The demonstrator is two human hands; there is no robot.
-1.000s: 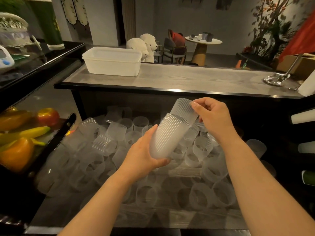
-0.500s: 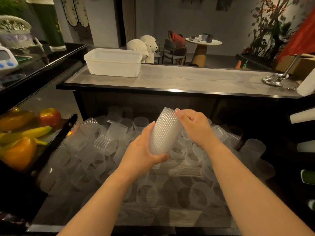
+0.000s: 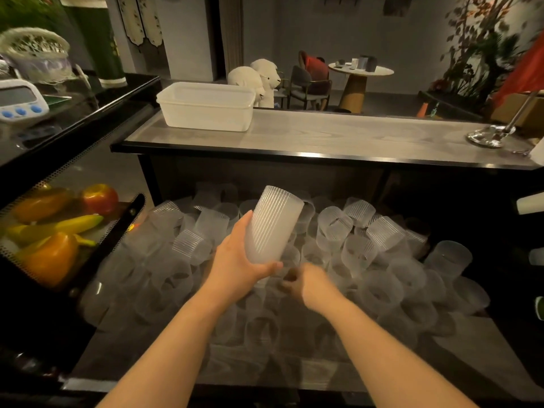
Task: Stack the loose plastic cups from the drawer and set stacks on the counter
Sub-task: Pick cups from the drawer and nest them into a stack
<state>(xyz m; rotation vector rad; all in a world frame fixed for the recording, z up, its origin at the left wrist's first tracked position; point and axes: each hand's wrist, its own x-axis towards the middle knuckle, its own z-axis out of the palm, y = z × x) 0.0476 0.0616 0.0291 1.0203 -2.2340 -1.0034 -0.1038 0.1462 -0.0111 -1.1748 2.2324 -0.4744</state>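
Stacked cups tilt in left hand above the drawer.

Both bare forearms reach forward from the lower edge of the view, converging toward the middle. The left hand is raised, its palm turned toward the right, with the thumb lying up along the near side of a stack of ribbed plastic cups and the fingers wrapped under and around its lower end, so the stack stands tilted with its top leaning away and to the right. The right hand sits lower and just to the right of the left, below the stack's base, palm down, wrist bent, its fingers curled downward; the picture does not show whether they hold anything.
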